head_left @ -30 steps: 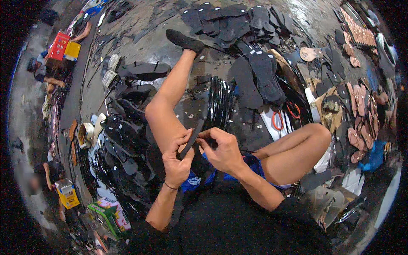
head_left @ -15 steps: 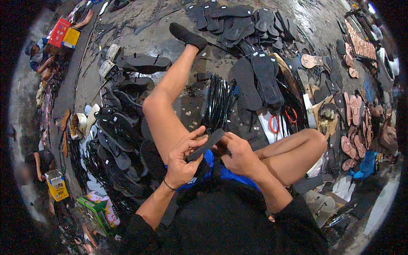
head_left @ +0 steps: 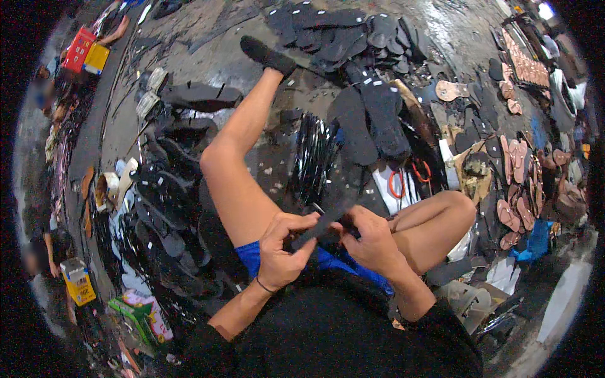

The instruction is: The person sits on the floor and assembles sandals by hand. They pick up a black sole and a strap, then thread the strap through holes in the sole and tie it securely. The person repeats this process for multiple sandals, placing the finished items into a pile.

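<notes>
A dark sandal sole (head_left: 326, 225) is held tilted above my lap, its far end smeared by motion. My left hand (head_left: 282, 247) grips its near end, with the thumb below and the fingers curled on the other side. At the far end, my right hand (head_left: 373, 239) is closed with its fingertips against the sole. A small thin piece sticks up beside the sole near my left fingertips; its kind is unclear. Beyond my hands lies a bundle of shiny black strips (head_left: 313, 151). Large black soles (head_left: 353, 123) lie to its right, near red-orange scissor handles (head_left: 396, 184).
Black soles (head_left: 343, 38) are heaped at the far side, and more black footwear (head_left: 161, 220) is piled left of my leg. Pink sandals (head_left: 518, 157) lie at right. Yellow box (head_left: 78, 282) and green-pink package (head_left: 142, 315) stand at left. Other people sit along the left edge.
The sole has turned more edge-on and sits slightly lower. My left fingers have curled in from a more spread hold. My right hand has shifted slightly right, and the whole view has moved a little.
</notes>
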The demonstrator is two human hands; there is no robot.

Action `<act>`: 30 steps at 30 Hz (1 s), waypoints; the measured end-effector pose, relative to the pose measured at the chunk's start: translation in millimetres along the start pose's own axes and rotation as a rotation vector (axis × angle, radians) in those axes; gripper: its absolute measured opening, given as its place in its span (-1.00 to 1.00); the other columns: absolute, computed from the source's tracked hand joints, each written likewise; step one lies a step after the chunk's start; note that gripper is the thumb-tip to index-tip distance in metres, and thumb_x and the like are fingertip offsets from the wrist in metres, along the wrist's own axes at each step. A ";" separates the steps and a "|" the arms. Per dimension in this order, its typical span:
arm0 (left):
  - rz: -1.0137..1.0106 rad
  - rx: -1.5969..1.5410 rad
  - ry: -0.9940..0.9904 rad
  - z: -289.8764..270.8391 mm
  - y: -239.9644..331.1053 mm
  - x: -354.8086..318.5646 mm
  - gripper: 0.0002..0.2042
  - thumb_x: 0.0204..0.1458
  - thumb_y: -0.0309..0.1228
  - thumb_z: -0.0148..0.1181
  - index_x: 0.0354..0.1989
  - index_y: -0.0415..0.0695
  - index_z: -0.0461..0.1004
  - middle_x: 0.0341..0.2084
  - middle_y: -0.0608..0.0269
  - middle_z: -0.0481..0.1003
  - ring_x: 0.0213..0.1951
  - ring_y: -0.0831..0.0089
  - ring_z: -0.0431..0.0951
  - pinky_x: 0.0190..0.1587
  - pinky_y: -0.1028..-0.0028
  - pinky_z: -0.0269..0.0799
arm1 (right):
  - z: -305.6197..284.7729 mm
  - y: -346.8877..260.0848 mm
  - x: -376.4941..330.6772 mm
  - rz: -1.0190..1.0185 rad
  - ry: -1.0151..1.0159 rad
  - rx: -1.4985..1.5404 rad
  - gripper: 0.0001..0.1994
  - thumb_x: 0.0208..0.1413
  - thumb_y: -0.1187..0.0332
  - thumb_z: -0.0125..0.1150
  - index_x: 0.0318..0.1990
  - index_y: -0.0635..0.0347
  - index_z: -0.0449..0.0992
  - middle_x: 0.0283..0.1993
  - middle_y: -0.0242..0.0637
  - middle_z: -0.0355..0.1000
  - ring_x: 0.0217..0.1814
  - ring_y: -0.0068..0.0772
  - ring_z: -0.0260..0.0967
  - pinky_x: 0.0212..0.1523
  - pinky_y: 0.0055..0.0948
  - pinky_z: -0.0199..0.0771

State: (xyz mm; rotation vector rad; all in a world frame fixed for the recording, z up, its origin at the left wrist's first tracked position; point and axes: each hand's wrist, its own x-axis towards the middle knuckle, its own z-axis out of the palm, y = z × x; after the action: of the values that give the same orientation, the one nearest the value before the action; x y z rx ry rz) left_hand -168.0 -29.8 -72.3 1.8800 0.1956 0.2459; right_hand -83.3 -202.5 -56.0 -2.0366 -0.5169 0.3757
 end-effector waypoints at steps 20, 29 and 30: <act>-0.337 -0.447 0.251 1.8 -17.5 40.0 -0.45 0.08 -0.49 0.13 0.28 -0.31 0.21 0.01 0.12 0.45 -0.04 0.37 0.47 0.06 0.40 0.41 | 30.3 31.1 12.9 0.226 -0.052 0.205 -0.79 0.19 0.30 0.26 -0.19 0.28 0.59 -0.28 -0.15 0.59 -0.20 -0.36 0.59 -0.17 -0.38 0.53; -0.189 -0.247 0.179 17.3 -7.2 26.9 -0.58 0.11 -0.53 0.05 0.16 -0.37 0.24 -0.08 0.10 0.49 -0.06 0.37 0.47 0.07 0.42 0.36 | 24.1 -0.5 36.3 0.091 0.178 0.282 -0.83 0.10 0.38 0.34 -0.22 0.27 0.55 -0.29 -0.18 0.58 -0.26 -0.29 0.60 -0.26 -0.35 0.56; -0.203 -0.256 0.182 17.9 -7.3 25.3 -0.58 0.11 -0.53 0.05 0.16 -0.37 0.24 -0.09 0.10 0.48 -0.07 0.36 0.47 0.07 0.42 0.36 | 23.8 -1.4 34.7 0.066 0.183 0.203 -0.83 0.09 0.39 0.35 -0.23 0.27 0.55 -0.27 -0.16 0.58 -0.25 -0.25 0.60 -0.25 -0.34 0.56</act>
State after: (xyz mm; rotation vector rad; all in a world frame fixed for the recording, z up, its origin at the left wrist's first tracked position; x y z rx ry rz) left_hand -139.0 -37.3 -83.0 1.5711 0.4552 0.2881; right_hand -64.7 -166.8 -68.2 -1.8720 -0.2872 0.2662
